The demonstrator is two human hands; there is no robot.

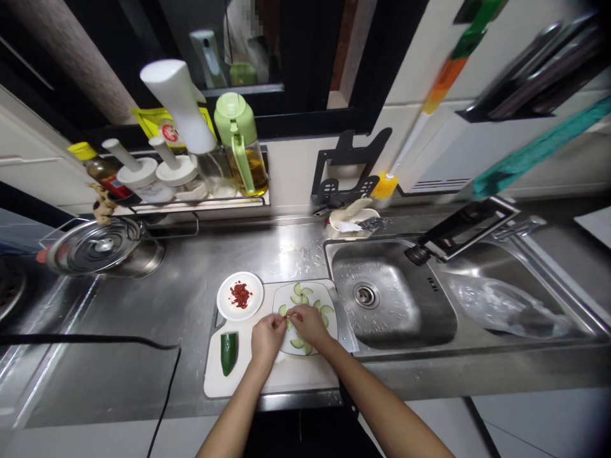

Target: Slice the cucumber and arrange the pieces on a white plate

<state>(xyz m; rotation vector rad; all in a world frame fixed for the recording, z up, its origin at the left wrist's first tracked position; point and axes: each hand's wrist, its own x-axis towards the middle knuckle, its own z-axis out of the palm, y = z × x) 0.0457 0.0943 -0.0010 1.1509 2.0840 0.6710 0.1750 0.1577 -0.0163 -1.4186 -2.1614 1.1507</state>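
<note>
A white cutting board (286, 375) lies on the steel counter in front of me. On it rests a white plate (329, 331) with several pale green cucumber slices (301, 294). My left hand (266, 338) and my right hand (308, 323) meet over the plate, both pinching one small cucumber slice (287, 316) between their fingertips. A dark green cucumber end (228, 352) sits on the board's left side. A small white dish (224, 299) with chopped red chili (240, 294) stands just behind the board.
A steel sink (391, 299) is right of the board, with a black faucet (458, 232) over it. Oil and sauce bottles (238, 146) stand on a rack at the back. A pot lid (95, 245) rests far left. A black cable (167, 375) crosses the counter.
</note>
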